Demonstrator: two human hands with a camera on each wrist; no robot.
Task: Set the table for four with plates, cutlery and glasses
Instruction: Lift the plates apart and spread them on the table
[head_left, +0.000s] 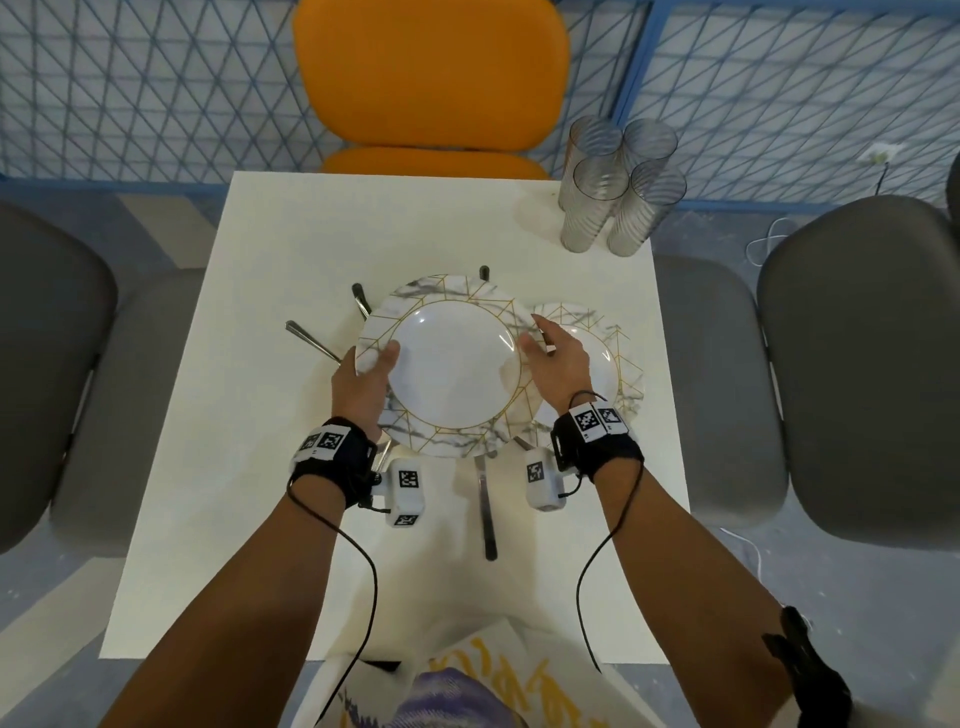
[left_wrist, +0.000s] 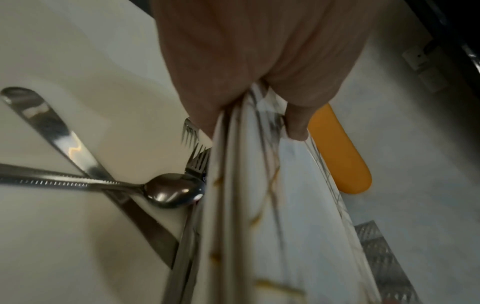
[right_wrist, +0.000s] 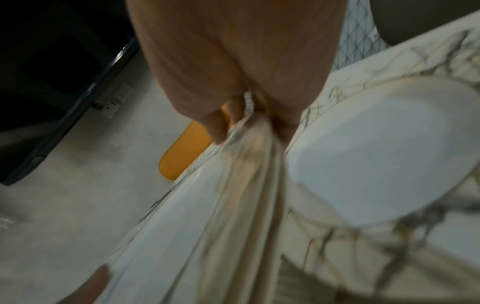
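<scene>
A stack of marble-patterned plates (head_left: 452, 364) with gold lines is held over the middle of the white table (head_left: 249, 519). My left hand (head_left: 371, 364) grips its left rim, thumb on top. My right hand (head_left: 540, 343) grips the right rim. In the left wrist view my left hand (left_wrist: 246, 98) pinches several plate edges (left_wrist: 233, 185). Below the stack lie cutlery pieces: a spoon (left_wrist: 174, 190), forks (left_wrist: 197, 158) and a knife (head_left: 487, 509). One more plate (head_left: 618, 364) lies flat on the table to the right, partly under my right hand. It shows as the plate (right_wrist: 384, 164) in the right wrist view.
Several clear ribbed glasses (head_left: 618, 182) stand grouped at the table's back right corner. An orange chair (head_left: 431, 73) stands at the far side, with grey chairs at the right (head_left: 857, 364) and left (head_left: 47, 364). A cutlery handle (head_left: 309, 338) sticks out left of the stack.
</scene>
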